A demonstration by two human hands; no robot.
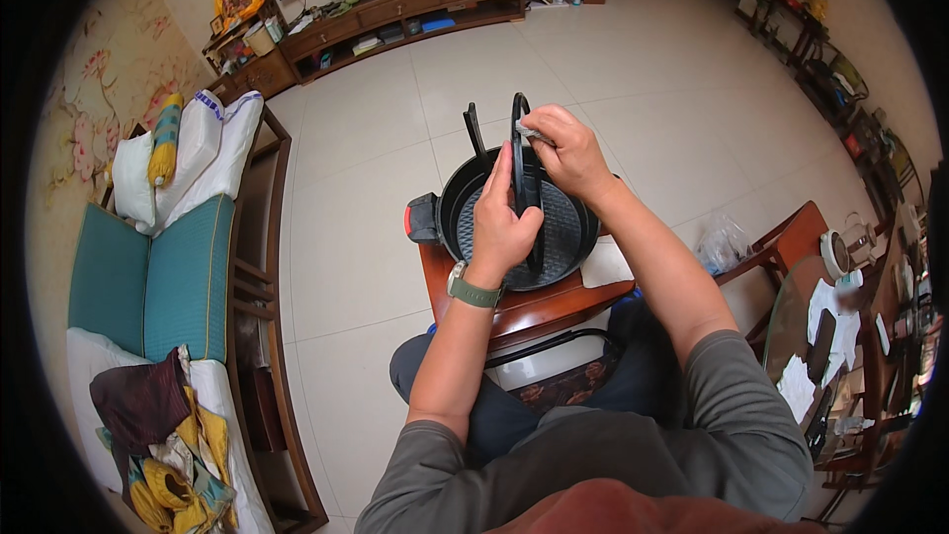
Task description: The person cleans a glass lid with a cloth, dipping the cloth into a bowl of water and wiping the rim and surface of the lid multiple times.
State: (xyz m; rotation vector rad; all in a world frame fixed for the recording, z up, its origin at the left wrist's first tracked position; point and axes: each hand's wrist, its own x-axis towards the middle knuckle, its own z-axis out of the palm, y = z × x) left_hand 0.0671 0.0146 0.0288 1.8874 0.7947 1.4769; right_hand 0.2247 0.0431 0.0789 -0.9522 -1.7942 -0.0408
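A black round electric pan [445, 200] with a patterned base rests on a reddish wooden stool [530, 315] between my knees. A black-rimmed disc, probably a lid, [518, 163] is held upright over it, seen almost edge-on. My left hand [504, 226], with a watch at the wrist, steadies the disc from the left, its fingers straight along the face. My right hand [567, 148] pinches a small grey cloth or pad [530, 131] against the disc's upper right edge. A black upright bar [473, 130] rises behind the pan's far rim. A white folded cloth or paper [606, 265] lies on the stool's right corner.
A wooden sofa with teal cushions [185, 278] and clothes [141, 404] runs along the left. A glass-topped table [789, 297] stands at right, near a plastic bag [723, 243] on the tiled floor. Far ahead is a wooden TV cabinet [404, 11].
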